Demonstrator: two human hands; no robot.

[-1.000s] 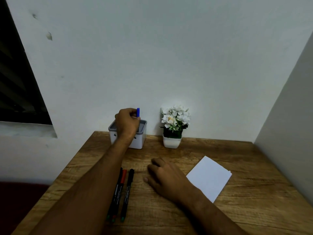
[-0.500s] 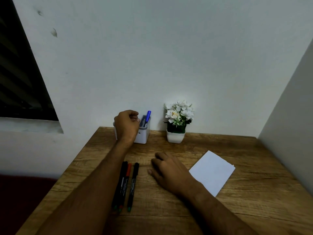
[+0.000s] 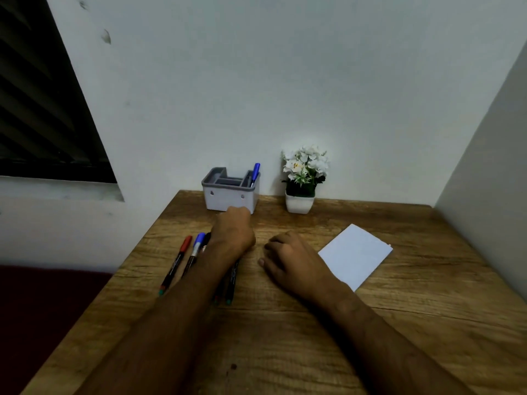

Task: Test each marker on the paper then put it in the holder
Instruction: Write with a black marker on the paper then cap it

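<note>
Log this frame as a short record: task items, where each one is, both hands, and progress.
holder: grey holder at the table's back edge
stored: one blue marker in its right compartment
waiting: red-capped marker, blue-capped marker, others partly under the left arm
paper: white sheet, right of both hands
left hand: over the markers, grip hidden
right hand: resting on table, empty
</note>
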